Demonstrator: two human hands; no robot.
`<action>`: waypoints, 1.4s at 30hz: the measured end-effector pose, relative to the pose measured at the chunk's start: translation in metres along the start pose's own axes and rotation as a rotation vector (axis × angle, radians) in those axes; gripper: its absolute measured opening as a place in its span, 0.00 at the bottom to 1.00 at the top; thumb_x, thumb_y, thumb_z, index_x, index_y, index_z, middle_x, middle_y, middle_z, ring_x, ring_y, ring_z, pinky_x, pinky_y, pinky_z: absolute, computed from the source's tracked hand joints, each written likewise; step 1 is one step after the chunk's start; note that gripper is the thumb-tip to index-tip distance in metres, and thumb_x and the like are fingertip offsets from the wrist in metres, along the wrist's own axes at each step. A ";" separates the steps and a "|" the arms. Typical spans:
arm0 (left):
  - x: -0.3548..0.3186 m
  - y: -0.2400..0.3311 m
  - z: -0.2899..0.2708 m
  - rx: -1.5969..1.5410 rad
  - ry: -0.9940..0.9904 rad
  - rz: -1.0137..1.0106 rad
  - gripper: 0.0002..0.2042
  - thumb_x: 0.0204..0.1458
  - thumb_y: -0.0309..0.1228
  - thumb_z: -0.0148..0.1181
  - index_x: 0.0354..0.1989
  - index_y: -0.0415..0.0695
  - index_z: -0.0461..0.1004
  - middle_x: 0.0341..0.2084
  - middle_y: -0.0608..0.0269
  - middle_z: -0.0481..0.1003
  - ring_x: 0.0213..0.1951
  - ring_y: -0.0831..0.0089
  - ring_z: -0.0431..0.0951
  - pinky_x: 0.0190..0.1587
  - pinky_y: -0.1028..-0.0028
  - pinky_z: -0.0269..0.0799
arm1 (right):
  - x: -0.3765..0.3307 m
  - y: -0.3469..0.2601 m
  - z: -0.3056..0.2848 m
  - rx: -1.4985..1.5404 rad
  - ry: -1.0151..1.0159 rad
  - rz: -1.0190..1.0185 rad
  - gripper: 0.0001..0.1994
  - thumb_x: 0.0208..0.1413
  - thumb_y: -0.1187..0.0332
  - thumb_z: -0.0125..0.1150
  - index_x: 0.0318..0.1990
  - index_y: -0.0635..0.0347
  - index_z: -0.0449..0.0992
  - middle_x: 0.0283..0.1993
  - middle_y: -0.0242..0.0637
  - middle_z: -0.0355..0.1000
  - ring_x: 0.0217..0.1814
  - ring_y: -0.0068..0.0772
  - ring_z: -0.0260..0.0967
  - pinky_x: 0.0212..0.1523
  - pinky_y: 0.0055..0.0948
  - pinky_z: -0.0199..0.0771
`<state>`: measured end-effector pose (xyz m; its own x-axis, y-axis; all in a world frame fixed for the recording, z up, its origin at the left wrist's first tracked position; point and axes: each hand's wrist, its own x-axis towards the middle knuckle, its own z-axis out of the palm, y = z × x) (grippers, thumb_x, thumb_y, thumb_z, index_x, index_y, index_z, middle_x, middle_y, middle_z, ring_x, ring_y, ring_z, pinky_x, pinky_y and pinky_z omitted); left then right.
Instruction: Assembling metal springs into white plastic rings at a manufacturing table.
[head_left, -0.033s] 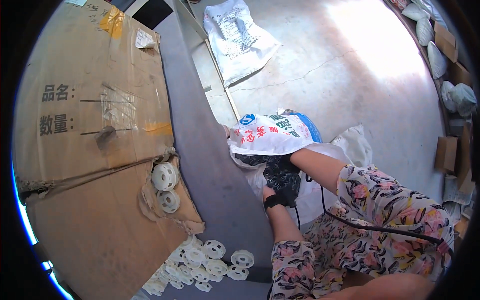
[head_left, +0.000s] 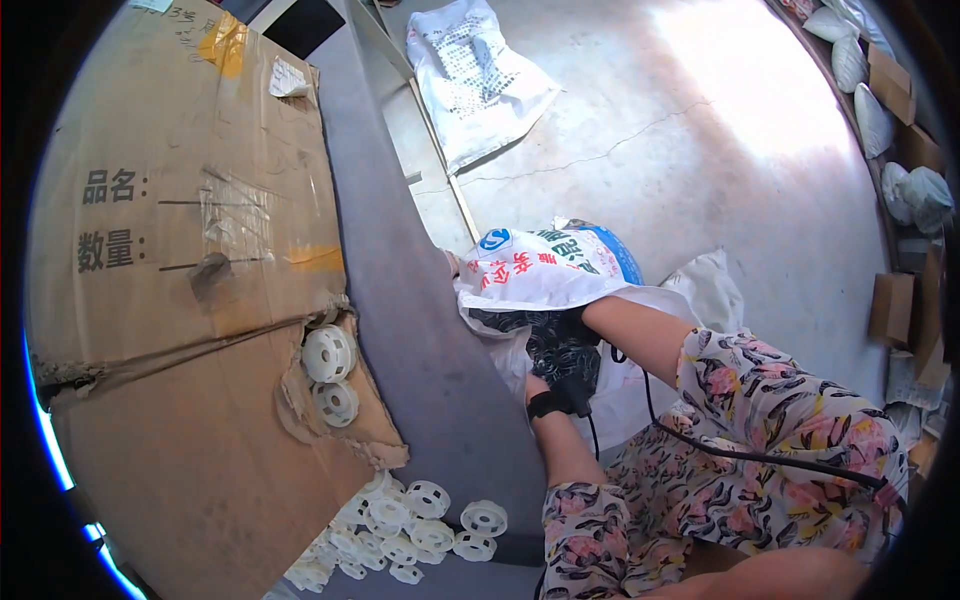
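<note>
Blk glossy bundle point(head_left: 562, 350) sits in mouth of white sack point(head_left: 545, 275). IMO hold sack rim up, don't snag cable point(head_left: 760, 458). L hand point(head_left: 537, 383) at sack mouth's near edge, bundle just past it; L fingers hidden, can't tell grip. R forearm point(head_left: 640, 338) ends at sack rim, R hand out of sight, fingers unk. White rings point(head_left: 428, 498) L of sack, nearer wearer; carton point(head_left: 200, 330) farther L.

Glare bleaches the floor point(head_left: 680, 130) at upper right; edges curve darkly.
</note>
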<state>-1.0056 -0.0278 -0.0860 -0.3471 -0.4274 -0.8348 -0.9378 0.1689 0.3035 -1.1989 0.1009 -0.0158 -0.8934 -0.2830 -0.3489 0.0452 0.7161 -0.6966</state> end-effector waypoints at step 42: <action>-0.054 0.051 -0.015 -0.877 0.609 0.155 0.24 0.43 0.37 0.57 0.46 0.34 0.64 0.43 0.51 0.68 0.43 0.63 0.69 0.44 0.68 0.67 | -0.076 -0.027 0.052 0.771 -0.386 0.361 0.32 0.44 0.50 0.60 0.50 0.67 0.65 0.47 0.47 0.68 0.49 0.37 0.65 0.50 0.29 0.64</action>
<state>-1.0353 -0.0091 -0.0187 -0.1827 -0.8670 -0.4636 -0.4806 -0.3326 0.8114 -1.1088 0.0701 -0.0032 -0.5633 -0.4170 -0.7133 0.6990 0.2198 -0.6805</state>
